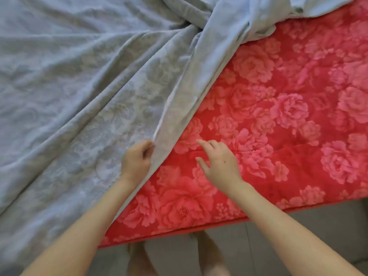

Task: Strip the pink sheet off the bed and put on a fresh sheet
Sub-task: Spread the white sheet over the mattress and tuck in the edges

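A pale blue-grey sheet with a faint floral weave covers the left half of the bed, bunched and twisted toward the top centre. Its folded-over edge runs diagonally down to my left hand, whose fingers pinch that edge. To the right lies bare the red-pink rose-patterned bed cover. My right hand hovers just over this red cover beside the sheet's edge, with its fingers loosely spread and nothing in them.
The bed's near edge runs across the lower frame. Below it is grey tiled floor, where my bare feet stand close to the bed. More pale sheet is heaped at the top right.
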`<state>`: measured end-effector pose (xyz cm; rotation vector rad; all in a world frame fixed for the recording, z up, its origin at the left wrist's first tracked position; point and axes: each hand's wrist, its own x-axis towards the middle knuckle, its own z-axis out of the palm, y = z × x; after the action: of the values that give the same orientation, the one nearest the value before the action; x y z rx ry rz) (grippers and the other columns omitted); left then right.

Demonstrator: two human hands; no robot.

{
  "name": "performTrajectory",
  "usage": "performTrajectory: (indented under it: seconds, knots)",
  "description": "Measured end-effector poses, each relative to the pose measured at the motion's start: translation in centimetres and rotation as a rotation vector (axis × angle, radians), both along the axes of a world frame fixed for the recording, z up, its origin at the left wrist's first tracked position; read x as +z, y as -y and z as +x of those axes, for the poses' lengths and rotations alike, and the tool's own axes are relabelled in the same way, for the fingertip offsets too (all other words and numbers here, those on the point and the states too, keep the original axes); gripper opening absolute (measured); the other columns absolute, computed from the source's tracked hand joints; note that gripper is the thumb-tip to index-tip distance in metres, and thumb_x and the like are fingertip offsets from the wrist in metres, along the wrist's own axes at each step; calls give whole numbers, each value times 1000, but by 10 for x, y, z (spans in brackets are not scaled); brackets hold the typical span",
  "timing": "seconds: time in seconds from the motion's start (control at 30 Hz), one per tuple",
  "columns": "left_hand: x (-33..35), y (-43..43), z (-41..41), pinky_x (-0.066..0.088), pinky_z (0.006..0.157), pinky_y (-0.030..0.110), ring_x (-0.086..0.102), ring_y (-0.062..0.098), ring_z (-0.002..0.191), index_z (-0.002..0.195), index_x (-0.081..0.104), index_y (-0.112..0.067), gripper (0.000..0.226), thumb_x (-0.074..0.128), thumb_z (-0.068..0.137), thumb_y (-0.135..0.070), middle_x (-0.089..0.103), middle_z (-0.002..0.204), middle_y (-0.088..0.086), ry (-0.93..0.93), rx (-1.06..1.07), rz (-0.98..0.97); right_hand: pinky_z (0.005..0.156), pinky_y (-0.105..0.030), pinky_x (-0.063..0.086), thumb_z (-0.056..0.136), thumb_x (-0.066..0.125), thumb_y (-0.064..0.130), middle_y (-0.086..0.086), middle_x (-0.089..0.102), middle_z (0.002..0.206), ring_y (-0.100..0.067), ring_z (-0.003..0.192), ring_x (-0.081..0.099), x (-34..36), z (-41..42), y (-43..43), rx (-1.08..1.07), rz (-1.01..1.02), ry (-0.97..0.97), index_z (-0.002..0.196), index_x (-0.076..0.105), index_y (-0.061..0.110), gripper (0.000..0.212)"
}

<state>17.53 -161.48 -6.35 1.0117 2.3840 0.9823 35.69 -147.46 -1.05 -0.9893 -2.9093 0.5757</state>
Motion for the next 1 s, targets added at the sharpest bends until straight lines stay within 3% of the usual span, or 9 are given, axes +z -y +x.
performTrajectory:
  seconds: [0.1,0.2,0.23,0.3,0.43,0.57,0.73,0.9,1.0]
  knots:
    - [38,21,61,27,52,16,34,4,56,66,49,-13,23,47,88,-18,37,57,-10,-2,-285,54,92,-45,41,70,69,9,-14,56,127,-36,113,51,6,-47,-42,321,113,-59,135,52,23,68]
    - [58,40,105,32,50,26,38,13,54,65,41,-15,25,49,89,-17,38,57,-3,54,-398,25,112,-47,13,79,61,17,-5,64,117,-27,116,53,11,-73,-73,726,179,376,114,66,25,36]
    - [63,45,115,31,49,26,37,13,53,66,39,-16,25,48,89,-17,38,57,-3,58,-411,8,113,-44,12,86,54,24,-4,68,104,-25,107,59,9,-70,-82,790,201,519,101,69,22,22]
    - [71,51,132,27,49,22,34,10,53,67,36,-20,25,46,90,-17,37,57,-4,59,-451,-28,102,-38,35,94,32,45,-4,71,89,-24,91,65,10,-48,-104,833,226,662,84,70,17,49]
    - [79,56,171,22,52,18,31,6,53,68,31,-19,28,47,90,-14,35,60,-2,311,-417,-114,54,-32,39,94,21,61,-2,54,59,-28,57,56,22,27,-145,904,192,311,59,59,17,68]
    - [92,69,200,23,54,18,31,6,55,66,33,-16,31,47,93,-9,32,58,-3,463,-474,-182,63,-33,38,83,45,61,2,60,76,-25,67,58,45,95,-172,926,351,442,83,66,21,45]
    - [130,98,244,25,58,17,28,8,57,64,30,-16,36,50,92,-7,29,61,-2,632,-473,-217,62,-32,36,51,88,30,6,57,57,-20,58,60,50,141,-182,840,462,619,66,62,26,30]
    - [158,102,291,25,57,17,26,9,58,65,27,-13,33,47,91,-6,28,62,-4,549,-635,-281,75,-41,43,67,58,3,-13,62,93,-33,83,61,51,153,-95,703,513,146,101,58,6,35]
    - [143,102,290,21,54,18,26,9,55,62,26,-17,37,49,90,-9,27,61,-2,467,-757,-491,81,-45,44,63,65,-1,-17,63,102,-35,90,61,46,158,-85,634,500,161,111,63,11,50]
